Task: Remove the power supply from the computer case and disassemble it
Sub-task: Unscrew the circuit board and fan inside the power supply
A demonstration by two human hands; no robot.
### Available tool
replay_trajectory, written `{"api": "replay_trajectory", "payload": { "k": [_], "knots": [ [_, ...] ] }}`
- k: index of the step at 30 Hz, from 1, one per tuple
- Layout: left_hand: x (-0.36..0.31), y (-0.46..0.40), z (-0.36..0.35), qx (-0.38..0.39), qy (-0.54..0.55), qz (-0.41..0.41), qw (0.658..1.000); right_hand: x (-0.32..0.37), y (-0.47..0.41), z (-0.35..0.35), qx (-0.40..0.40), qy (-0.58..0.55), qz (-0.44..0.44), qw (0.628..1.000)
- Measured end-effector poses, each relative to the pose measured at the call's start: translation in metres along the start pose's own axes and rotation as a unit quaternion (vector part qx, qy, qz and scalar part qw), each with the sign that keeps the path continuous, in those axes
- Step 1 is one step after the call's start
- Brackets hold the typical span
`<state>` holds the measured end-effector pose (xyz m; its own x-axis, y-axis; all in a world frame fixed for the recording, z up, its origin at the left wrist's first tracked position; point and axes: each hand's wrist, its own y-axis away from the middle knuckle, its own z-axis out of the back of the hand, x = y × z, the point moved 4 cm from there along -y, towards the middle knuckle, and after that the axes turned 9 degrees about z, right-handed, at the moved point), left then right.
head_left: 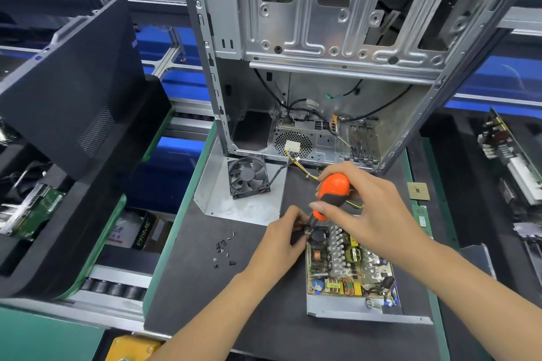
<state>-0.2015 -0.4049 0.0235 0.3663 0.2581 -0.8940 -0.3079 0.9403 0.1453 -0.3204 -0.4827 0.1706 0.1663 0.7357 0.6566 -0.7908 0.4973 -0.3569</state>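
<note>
The opened power supply (349, 267) lies on the dark mat, its circuit board with coils and heat sinks bared in a grey metal tray. My right hand (372, 208) grips an orange and black screwdriver (333, 190), tip down at the board's far left corner. My left hand (281, 234) pinches that corner of the unit beside the tip. The supply's metal cover (234, 205) lies beyond with a black fan (248, 176) on it, wired by yellow and black leads. The empty computer case (337, 53) stands open behind.
Several small black screws (224, 250) lie scattered on the mat left of my left arm. A square CPU chip (418, 191) sits at the right. A black case side panel (76, 91) leans at the left. Circuit boards (510, 161) fill a bin at far right.
</note>
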Motion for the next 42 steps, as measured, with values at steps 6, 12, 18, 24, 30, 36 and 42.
{"api": "replay_trajectory", "payload": {
  "k": [6, 12, 18, 24, 30, 36, 42],
  "knots": [
    [0.0011, 0.0001, -0.0004, 0.0, 0.001, 0.004, 1.0, 0.0008, 0.0012, 0.0011, -0.004, -0.005, -0.005, 1.0],
    [-0.0004, 0.0008, -0.0003, -0.004, 0.005, -0.004, 1.0, 0.0028, 0.0015, 0.0023, -0.004, -0.019, -0.01, 1.0],
    [-0.0029, 0.0019, 0.0006, -0.003, 0.015, -0.007, 1.0, 0.0019, 0.0015, 0.0023, -0.009, -0.038, -0.016, 0.999],
    [-0.0056, 0.0038, 0.0015, -0.006, 0.013, -0.013, 1.0, 0.0013, 0.0035, 0.0029, -0.01, -0.025, -0.016, 1.0],
    [-0.0049, 0.0031, 0.0011, -0.007, 0.01, -0.012, 1.0, 0.003, 0.0033, 0.0049, -0.008, -0.019, -0.007, 1.0],
    [-0.0034, 0.0021, 0.0005, -0.01, 0.01, -0.01, 1.0, 0.0029, 0.0051, 0.0075, -0.019, -0.028, -0.005, 0.999],
    [-0.0042, 0.0029, 0.0005, -0.008, 0.006, -0.01, 1.0, 0.0033, 0.0047, 0.0048, -0.014, -0.032, -0.003, 0.999]
  ]
}}
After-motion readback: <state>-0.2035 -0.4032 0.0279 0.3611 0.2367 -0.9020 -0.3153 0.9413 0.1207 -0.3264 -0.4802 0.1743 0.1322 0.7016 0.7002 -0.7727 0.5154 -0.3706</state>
